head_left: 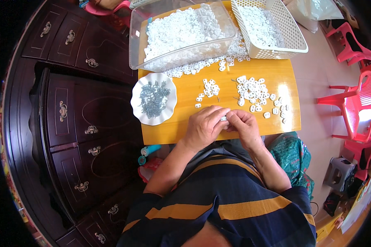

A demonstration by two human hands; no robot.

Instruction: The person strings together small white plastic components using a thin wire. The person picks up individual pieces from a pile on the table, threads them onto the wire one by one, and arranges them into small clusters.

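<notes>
My left hand (205,126) and my right hand (245,128) meet above the near edge of a yellow wooden table (169,131). Both have their fingers closed around a small white plastic piece (224,118), mostly hidden by the fingertips. Just beyond them lies a loose heap of white two-holed plastic pieces (251,88), with a smaller cluster of white pieces (211,87) to its left. A few thin grey nails or screws lie singly among these. To the left, a white scalloped dish (172,106) holds many grey nails or screws (153,105).
A clear plastic bin (135,49) full of white pieces stands at the back, beside a cream perforated basket (278,53) of similar pieces. Dark wooden drawers (103,107) flank the left. Red plastic chairs (350,103) and a green bag (290,152) are on the right.
</notes>
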